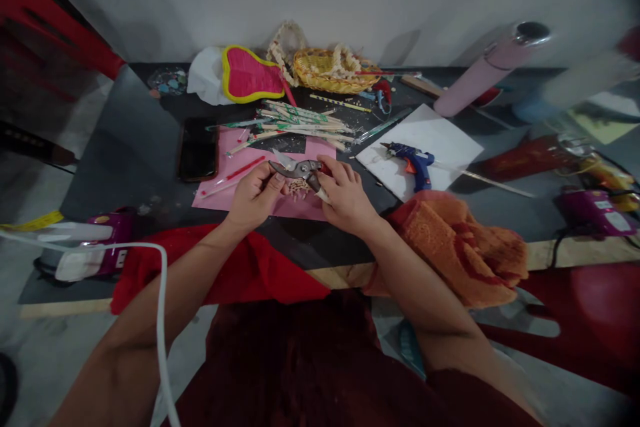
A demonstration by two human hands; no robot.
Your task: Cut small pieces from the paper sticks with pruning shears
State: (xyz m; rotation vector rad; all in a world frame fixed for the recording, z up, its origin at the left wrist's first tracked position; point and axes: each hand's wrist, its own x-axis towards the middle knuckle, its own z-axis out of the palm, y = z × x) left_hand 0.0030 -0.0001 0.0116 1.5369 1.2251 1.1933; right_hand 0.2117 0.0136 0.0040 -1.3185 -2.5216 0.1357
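At the frame's centre, our right hand (349, 197) grips the pruning shears (306, 169), lying crosswise, parted blades (285, 160) pointing left to our curled left hand (255, 195), whose hold we cannot tell.

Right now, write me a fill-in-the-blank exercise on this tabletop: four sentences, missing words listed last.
1. The right hand grips pruning shears above ____ paper.
2. The blue glue gun lies on a ____ sheet.
3. In the picture, the wicker basket is to the ____ of the yellow-edged pink piece.
4. The red cloth lies beneath the person's ____ forearm.
Missing words: pink; white; right; left.
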